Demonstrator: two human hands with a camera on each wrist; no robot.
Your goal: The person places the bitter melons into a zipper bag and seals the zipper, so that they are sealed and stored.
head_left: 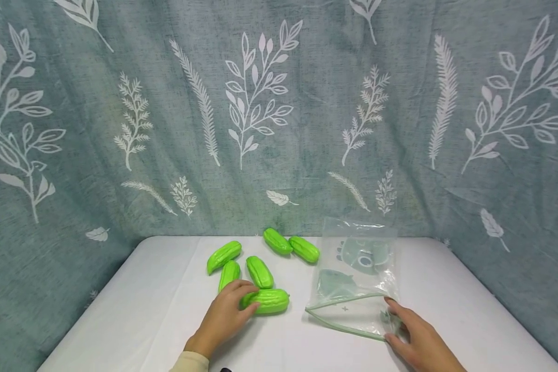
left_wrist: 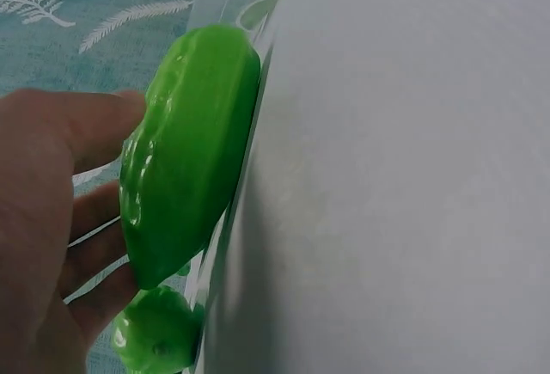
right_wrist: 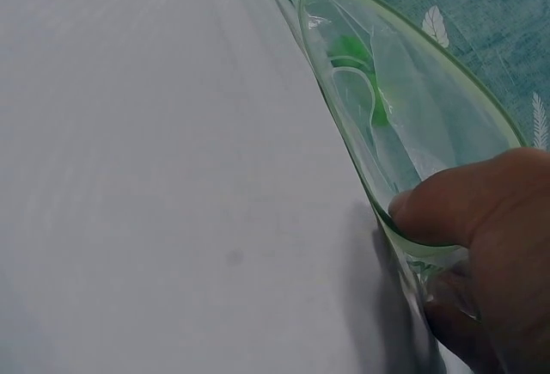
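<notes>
Cucumbers, bright green, six in number, lying on a white counter [head_left: 158, 310] with a leaf-patterned curtain [head_left: 307, 160] behind.

1. Front cucumber [head_left: 272, 301]: lower centre of the frame, lengthwise across it, left end in the grasp of the left hand [head_left: 226, 313]. Thumb at the near side, fingers over the far side, spread no wider than the cucumber's body. Whether its weight is off the counter: cannot tell.

2. Middle cucumber [head_left: 260, 272]: just behind the front one; contact between the two unclear.

3. Half-hidden cucumber [head_left: 230, 274]: left of the middle one, lower end behind the left hand.

4. Outer cucumber [head_left: 223, 257]: leftmost of the group, tilted.

5. Back pair of cucumbers [head_left: 304, 249]: upper edge of the counter, centre of the frame, ends close together.

6. Clear bag [head_left: 332, 283], printed with animal shapes: right of centre, green rim [head_left: 344, 330] facing the lower edge of the frame. Right hand [head_left: 418, 338] at the mouth's right corner, fingers curled about the film, the two rim edges parted into a wedge. No cucumber shows inside.

Step in hand, by judgement: picking up the front cucumber, bag mouth held ready. The next move would call for a firm left grip, a lift clear of the middle cucumber and a carry rightward to the mouth, the right fingers holding the rim wide.
</notes>
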